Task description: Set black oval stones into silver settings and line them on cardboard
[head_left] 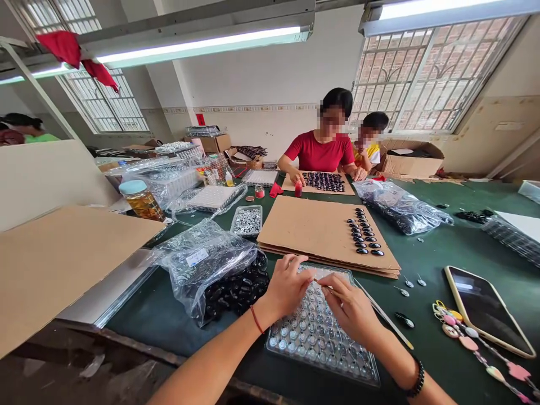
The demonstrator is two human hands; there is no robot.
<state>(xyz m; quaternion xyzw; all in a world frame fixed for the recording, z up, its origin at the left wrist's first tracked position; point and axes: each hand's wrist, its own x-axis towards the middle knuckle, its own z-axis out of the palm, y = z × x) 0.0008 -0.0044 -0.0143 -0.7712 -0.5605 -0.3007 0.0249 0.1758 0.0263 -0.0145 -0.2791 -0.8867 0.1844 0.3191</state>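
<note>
My left hand (287,284) is closed in a pinch over a clear plastic tray (358,368) of round pockets, many with small pale discs in them. What its fingertips hold is too small to name. My right hand (352,309) faces it, fingers closed around a thin brownish stick (324,286) whose tip meets the left fingertips. Left of the tray, shiny black oval pieces (236,287) spill from a clear plastic bag (198,253). Behind it, more black ovals (361,232) stand in rows on stacked cardboard sheets (301,225).
Right of the tray lie a thin white rod (386,315), a loose black oval (404,320), several small metal pieces (404,292), a phone (489,309) and its beaded strap (468,343). A tub of small parts (247,220) stands behind the bag. Across the table sits a person in red (323,152).
</note>
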